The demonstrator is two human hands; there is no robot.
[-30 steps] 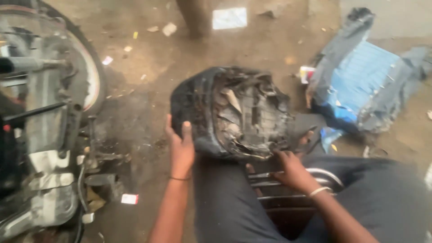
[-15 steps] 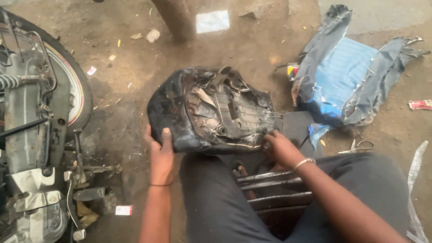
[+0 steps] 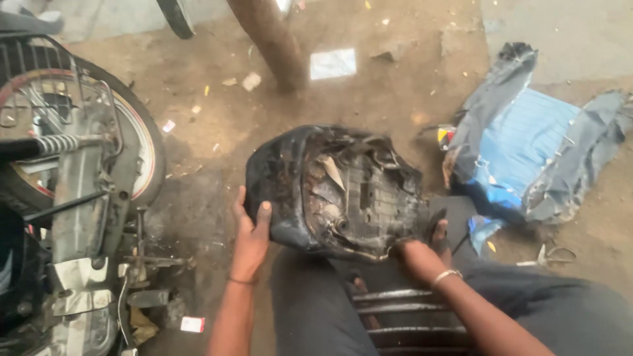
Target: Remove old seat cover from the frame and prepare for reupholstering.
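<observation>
On the dirt floor (image 3: 217,138) by a motorbike (image 3: 79,198), an upturned seat (image 3: 336,191) is propped w/ left hand (image 3: 250,231) clamped on its edge, right hand (image 3: 422,247) tucked under, grip hidden, prob. for steadiness.

We sit hemmed in. At 9 o'clock the motorcycle (image 3: 72,198) and its rear wheel (image 3: 142,155) block the left side. The upturned seat pan (image 3: 336,191) fills the centre. At 12 o'clock a post (image 3: 270,43) stands beyond open dirt floor (image 3: 204,125). At 2 o'clock the stripped seat cover (image 3: 527,148) lies heaped; pliers (image 3: 550,256) at 4 o'clock.
</observation>
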